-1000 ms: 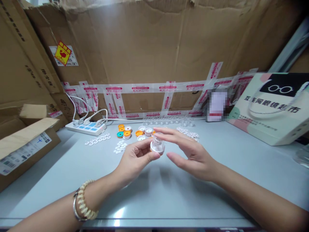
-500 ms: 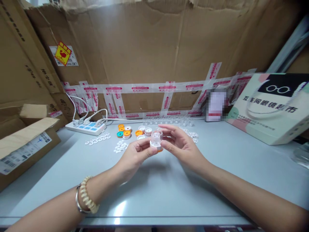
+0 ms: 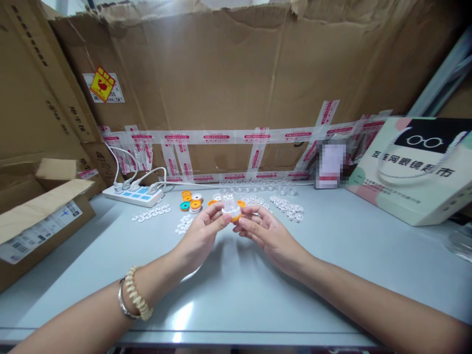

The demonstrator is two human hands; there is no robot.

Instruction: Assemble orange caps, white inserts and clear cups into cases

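Note:
A small clear plastic cup on a white collar with an orange base is upright between my hands, above the table. My left hand pinches the white collar from the left, thumb in front. My right hand has its thumb and fingers closed at the orange base from the right; its lower fingers are curled. Another orange round part shows just behind, by my right fingertips; whether it is held or lies on the table I cannot tell.
Orange, teal and white round caps lie behind my left hand, near small white discs. Clear cups line the back. White pieces lie right. A power strip, cardboard box, phone and gift bag stand around.
My right hand has come down from beside the clear cup to the orange base. The piece has shifted slightly left and up in my left hand, and the view has tilted a little.

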